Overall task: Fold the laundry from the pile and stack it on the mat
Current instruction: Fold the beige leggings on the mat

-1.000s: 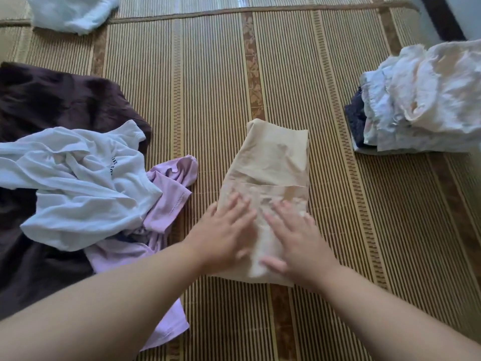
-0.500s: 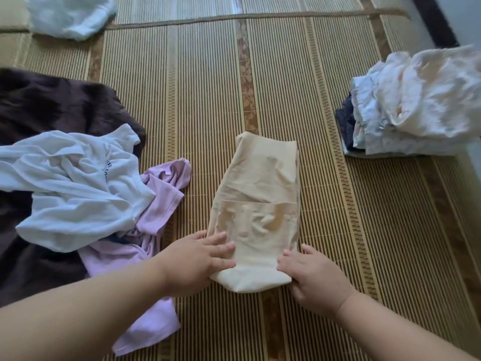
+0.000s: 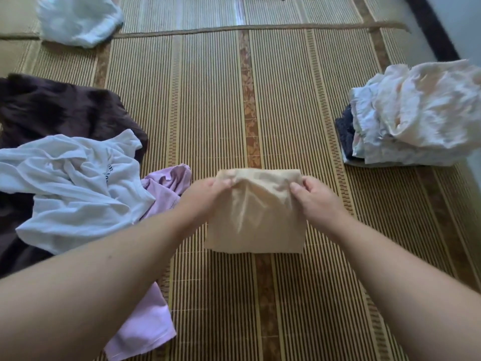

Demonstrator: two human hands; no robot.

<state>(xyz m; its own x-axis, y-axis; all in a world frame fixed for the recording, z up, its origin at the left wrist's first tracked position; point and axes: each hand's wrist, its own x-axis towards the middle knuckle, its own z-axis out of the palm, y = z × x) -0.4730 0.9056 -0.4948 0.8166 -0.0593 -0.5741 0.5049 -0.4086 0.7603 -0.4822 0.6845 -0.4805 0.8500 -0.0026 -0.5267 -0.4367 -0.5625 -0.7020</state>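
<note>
Woven striped mat [image 3: 286, 100], spread under everything in view. At the left edge, the unfolded pile: a dark brown cloth [image 3: 52, 110] at the bottom, a crumpled white shirt [image 3: 73, 183] over it, and a lilac garment [image 3: 166, 181] poking out beside the shirt, its middle hidden by the left forearm lying across it. At the right edge, well apart from the pile, a stack [image 3: 416, 121] of folded pale pieces with one dark piece low on its left side. At the far left corner, a loose white bundle [image 3: 78, 19]. In the middle of the mat, between pile and stack, a beige cloth [image 3: 255, 217] folded to a rough square. Left hand [image 3: 208, 194] pinching its upper left corner, right hand [image 3: 317, 199] pinching its upper right corner, thumbs on top. Unclear whether the lower edge touches the mat.
</note>
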